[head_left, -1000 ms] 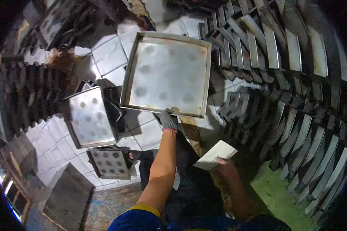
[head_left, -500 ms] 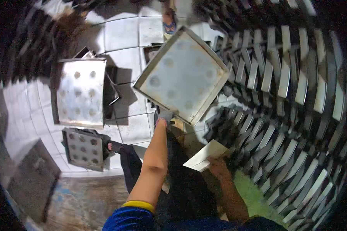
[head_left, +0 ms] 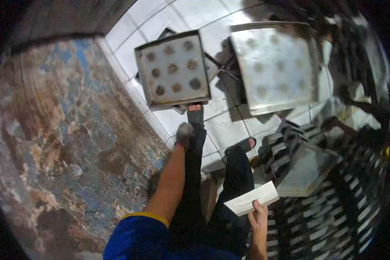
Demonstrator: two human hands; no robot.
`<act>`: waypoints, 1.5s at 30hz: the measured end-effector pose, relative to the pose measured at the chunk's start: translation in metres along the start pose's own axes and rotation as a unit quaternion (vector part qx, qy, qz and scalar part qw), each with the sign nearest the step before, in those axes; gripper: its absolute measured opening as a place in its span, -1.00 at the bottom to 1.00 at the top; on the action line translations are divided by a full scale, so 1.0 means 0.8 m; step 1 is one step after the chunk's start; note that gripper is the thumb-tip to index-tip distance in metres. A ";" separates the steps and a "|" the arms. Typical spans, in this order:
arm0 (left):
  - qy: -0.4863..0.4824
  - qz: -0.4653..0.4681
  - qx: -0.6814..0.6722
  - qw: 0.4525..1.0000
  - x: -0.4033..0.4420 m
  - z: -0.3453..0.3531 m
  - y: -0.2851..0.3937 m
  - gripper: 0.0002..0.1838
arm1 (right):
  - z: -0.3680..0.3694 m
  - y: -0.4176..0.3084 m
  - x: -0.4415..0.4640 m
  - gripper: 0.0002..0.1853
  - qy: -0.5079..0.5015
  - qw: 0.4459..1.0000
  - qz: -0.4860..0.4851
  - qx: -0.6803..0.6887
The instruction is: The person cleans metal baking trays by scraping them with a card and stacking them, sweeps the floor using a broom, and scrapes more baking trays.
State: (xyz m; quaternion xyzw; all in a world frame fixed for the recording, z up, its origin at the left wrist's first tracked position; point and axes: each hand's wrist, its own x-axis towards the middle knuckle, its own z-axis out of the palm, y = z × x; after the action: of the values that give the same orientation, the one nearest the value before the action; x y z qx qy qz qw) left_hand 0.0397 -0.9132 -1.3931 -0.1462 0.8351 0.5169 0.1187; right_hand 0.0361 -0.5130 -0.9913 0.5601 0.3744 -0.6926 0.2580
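My left hand (head_left: 184, 133), in a grey glove, hangs beside my dark trouser leg, below a square metal tray (head_left: 172, 93). That tray has several round dark marks and lies on others stacked askew. My left fingers are too blurred to make out their pose, and no held object shows there. My right hand (head_left: 258, 216) grips a flat, pale rectangular sheet (head_left: 251, 199) with a folded-looking edge, its thumb on top. A larger shiny tray (head_left: 277, 102) with similar marks lies further right. Below it, a grey tray (head_left: 301, 171) lies tilted near the right-hand stacks.
White tiled floor (head_left: 216, 125) lies under the trays. A worn, stained brown and blue surface (head_left: 91, 143) fills the left. Blurred stacks of metal pieces (head_left: 333, 216) crowd the lower right. My sandalled foot (head_left: 242, 146) stands on the tiles.
The view has swung left, so the trays appear further right. My left hand has moved from the large tray's lower corner to beside my leg. My right hand still holds the pale sheet.
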 end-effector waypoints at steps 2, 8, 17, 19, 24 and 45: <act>-0.039 0.128 0.272 0.953 0.037 -0.017 -0.190 -0.80 | 0.045 0.041 0.073 -0.33 -0.005 0.999 0.030 -0.023; 0.245 -0.363 -0.629 0.642 0.149 0.025 -0.232 -0.50 | 0.167 0.049 0.162 -0.33 0.038 0.989 0.047 -0.134; 0.377 -0.347 -0.637 0.576 0.182 -0.058 -0.108 -0.88 | 0.362 0.028 0.302 -0.67 -0.010 0.824 -0.151 -0.545; 0.402 -0.318 -0.640 0.573 0.152 -0.105 -0.086 -0.89 | 0.430 0.040 0.297 -0.74 -0.122 0.791 -0.150 -0.581; 0.447 -0.250 -0.608 0.607 0.042 -0.222 0.067 -0.82 | 0.570 0.097 0.239 -0.47 -0.397 0.400 -0.386 -0.730; 0.368 -0.222 -0.680 0.594 -0.109 -0.295 0.337 -0.64 | 0.646 0.067 -0.001 -0.42 -0.276 0.446 -0.478 -0.705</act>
State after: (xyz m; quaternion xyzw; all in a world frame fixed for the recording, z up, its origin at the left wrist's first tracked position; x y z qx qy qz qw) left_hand 0.0111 -1.0006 -1.0358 -0.5429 0.1559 0.7948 -0.2220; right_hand -0.2233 -0.9615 -0.9553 -0.3020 0.8516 -0.3227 0.2818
